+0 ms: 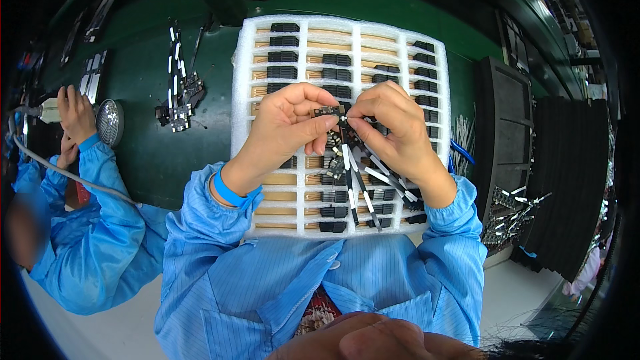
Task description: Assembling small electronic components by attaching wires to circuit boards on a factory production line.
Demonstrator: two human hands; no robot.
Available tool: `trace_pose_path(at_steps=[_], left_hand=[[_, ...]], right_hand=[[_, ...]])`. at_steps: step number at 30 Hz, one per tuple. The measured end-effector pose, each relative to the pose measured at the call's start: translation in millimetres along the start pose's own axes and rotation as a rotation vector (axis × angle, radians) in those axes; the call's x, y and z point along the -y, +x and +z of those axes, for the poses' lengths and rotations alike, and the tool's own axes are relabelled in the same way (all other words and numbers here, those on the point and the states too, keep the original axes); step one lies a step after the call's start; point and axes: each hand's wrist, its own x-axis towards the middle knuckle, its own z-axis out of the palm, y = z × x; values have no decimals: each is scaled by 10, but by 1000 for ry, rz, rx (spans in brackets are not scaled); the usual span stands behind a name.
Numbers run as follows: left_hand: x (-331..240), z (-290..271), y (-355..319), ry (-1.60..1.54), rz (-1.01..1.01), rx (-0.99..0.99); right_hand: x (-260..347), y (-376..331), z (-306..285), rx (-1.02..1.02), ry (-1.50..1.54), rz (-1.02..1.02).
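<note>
Above a white foam tray (301,50), my left hand (283,123) pinches a small dark circuit board (329,113) between thumb and fingers. My right hand (399,127) is closed at the board's right edge, thumb against forefinger; whatever lies between those fingertips is too small to make out. Black-and-white flat strips (349,183) with more small boards hang or lie below both hands, over the tray. The tray's slots hold black blocks (336,73) with tan strips. A blue band circles my left wrist.
On the green table (140,160) at left lies a bundle of boards and strips (179,97). Beyond it, a co-worker's hands (77,117) are near a round lamp (109,123). At right are white ties (461,137), a blue tool (463,152), a black tray (505,120) and more strip boards (513,213).
</note>
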Motion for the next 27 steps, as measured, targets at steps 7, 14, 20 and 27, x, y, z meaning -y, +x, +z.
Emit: trace_pose_path(at_steps=[7, 14, 20, 27], left_hand=[[2, 9, -1, 4, -9, -14], [-7, 74, -42, 157, 35, -93], [4, 98, -71, 184, 77, -91], [36, 108, -75, 213, 132, -79]], right_hand=[[4, 5, 11, 2, -24, -20], [-6, -2, 39, -16, -39, -40], [4, -5, 48, -26, 9, -25], [13, -17, 55, -28, 79, 43]])
